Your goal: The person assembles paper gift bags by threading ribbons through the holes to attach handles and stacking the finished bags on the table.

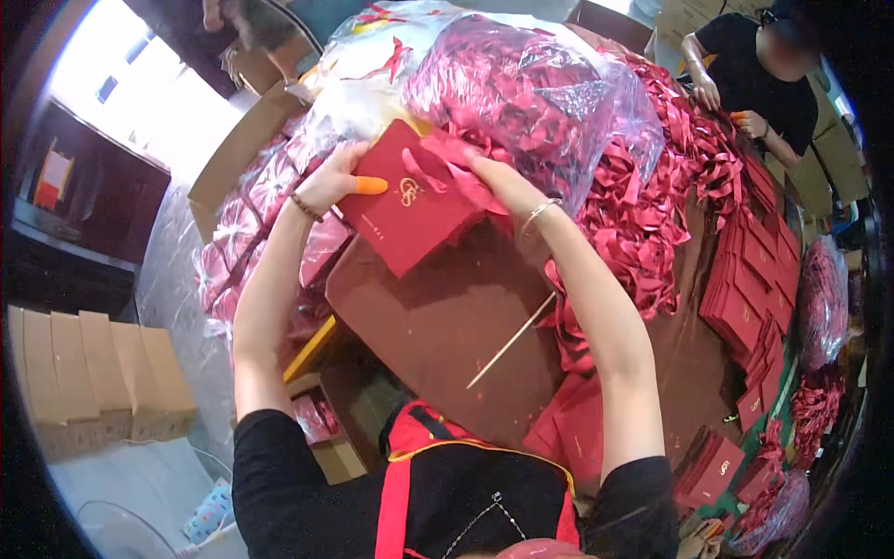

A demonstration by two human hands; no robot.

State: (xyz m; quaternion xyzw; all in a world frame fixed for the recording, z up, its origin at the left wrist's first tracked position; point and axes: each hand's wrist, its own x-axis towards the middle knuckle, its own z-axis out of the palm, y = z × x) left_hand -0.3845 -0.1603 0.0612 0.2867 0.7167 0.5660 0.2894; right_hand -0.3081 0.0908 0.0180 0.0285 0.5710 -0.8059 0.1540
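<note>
A flat red gift box [410, 219] with a gold emblem is held up over the brown table [447, 326]. My left hand [337, 179] grips its left edge, with an orange rubber cap on the thumb. My right hand [494, 177] holds its upper right corner together with a pink-red ribbon [447, 154] lying across the box. A thin wooden stick [510, 341] lies on the table below my right forearm.
A big clear plastic bag of red ribbon bows [521, 93] fills the back. Loose ribbons [652, 214] and stacks of red boxes [745, 307] cover the right side. Another person [759, 79] works at the far right. Cardboard boxes [93, 373] stand on the left.
</note>
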